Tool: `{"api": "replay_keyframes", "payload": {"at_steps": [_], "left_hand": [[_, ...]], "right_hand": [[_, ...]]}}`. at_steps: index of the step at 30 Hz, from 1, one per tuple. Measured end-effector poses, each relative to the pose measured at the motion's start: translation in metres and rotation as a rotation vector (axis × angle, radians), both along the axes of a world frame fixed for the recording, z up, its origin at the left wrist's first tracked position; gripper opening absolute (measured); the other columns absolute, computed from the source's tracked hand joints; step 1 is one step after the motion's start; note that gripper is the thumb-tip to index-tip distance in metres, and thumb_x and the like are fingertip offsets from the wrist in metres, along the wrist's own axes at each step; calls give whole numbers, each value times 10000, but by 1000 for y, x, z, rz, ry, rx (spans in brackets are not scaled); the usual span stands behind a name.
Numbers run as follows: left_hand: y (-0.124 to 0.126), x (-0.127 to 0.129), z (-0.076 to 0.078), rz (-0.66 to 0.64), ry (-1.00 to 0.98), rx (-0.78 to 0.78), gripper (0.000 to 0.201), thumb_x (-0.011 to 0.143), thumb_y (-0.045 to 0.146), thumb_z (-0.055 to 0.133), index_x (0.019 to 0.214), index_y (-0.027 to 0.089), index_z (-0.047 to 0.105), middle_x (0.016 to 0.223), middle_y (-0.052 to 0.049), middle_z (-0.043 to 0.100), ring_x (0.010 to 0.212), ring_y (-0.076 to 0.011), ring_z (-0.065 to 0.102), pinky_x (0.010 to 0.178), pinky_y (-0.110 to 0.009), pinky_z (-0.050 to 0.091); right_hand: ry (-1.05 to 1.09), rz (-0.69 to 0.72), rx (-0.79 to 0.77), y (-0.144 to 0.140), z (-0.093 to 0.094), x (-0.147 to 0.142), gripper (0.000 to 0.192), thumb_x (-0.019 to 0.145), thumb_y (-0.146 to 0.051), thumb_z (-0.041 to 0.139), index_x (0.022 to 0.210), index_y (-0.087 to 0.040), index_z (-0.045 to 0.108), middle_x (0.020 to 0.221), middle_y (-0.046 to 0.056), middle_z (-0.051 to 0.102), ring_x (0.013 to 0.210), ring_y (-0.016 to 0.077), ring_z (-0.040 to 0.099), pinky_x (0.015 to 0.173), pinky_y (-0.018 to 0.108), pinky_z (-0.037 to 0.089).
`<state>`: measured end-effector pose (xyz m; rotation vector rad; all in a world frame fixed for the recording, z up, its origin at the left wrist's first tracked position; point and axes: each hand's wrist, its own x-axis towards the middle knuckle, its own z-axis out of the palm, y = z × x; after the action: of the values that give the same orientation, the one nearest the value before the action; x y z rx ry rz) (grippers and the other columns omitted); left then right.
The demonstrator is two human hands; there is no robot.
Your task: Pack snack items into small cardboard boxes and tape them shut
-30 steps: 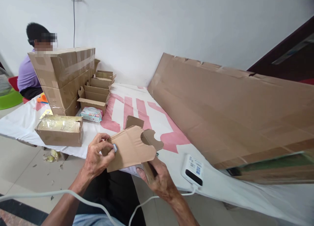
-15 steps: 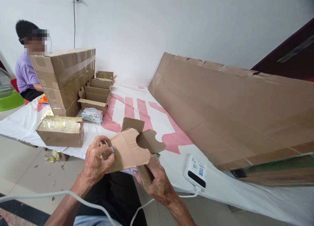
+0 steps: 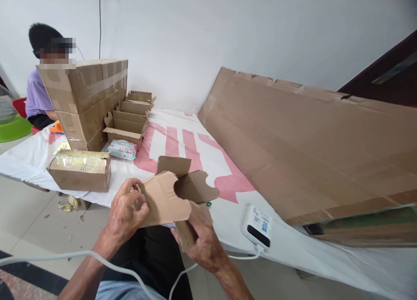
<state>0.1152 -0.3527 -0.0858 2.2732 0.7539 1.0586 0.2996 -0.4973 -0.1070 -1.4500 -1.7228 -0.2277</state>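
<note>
A small brown cardboard box (image 3: 164, 198) with its flaps spread is held over the table's front edge, above my lap. My left hand (image 3: 127, 206) is closed at the box's left end, thumb and fingertips pinched together; a sliver of something blue shows by the fingertips, too small to name. My right hand (image 3: 203, 235) grips the box's lower right side, its fingers partly hidden by a flap. Just behind the box, a small green object shows on the cloth; I cannot tell its kind.
Taped cartons (image 3: 84, 91) stand stacked at the left. Beside them are open boxes (image 3: 127, 128), a wipes pack (image 3: 122, 149) and a taped box (image 3: 80, 169). A white device (image 3: 257, 224) with a cable lies right. A large cardboard sheet (image 3: 309, 148) leans there. A person (image 3: 39, 93) sits far left.
The box has tilted slightly in my hands, and its opening faces me a little more. Both hands keep their hold. The camera view has shifted slightly.
</note>
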Motion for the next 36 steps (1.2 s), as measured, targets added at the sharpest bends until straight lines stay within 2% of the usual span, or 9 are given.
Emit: {"api": "replay_keyframes", "payload": {"at_steps": [7,13,31,36], "left_hand": [[-1,3,-10,26,2,63,205,726,22,589,731,224,556,1208,-89,719,1077,-263,687,921,-398,577],[-1,1,-16,12,2,58,228,733,16,586,737,231,511,1285,-98,703,1118,-280,658,960,-433,565],[0,-4,-19,-23,-55,4,202,726,35,591,758,232,557,1318,-99,697,1201,-279,645,1030,-433,529],[1,-5,-20,-41,-84,-17,166,772,66,583,747,225,543,1315,-105,692,1208,-274,648,1040,-435,525]], "right_hand": [[-27,-5,-22,-1,-3,0,282,953,-180,628,1228,-237,620,1065,97,762,995,294,740,989,525,599],[-35,-7,-10,0,-7,0,269,947,-174,640,1209,-235,624,1059,94,764,990,287,743,1018,523,591],[-28,-20,-20,-3,-6,0,303,932,-178,647,1224,-252,617,1052,97,764,993,300,751,1023,547,604],[-15,-19,-15,-4,-7,0,320,923,-174,655,1232,-251,623,1051,95,764,1002,302,749,1025,546,607]]}}
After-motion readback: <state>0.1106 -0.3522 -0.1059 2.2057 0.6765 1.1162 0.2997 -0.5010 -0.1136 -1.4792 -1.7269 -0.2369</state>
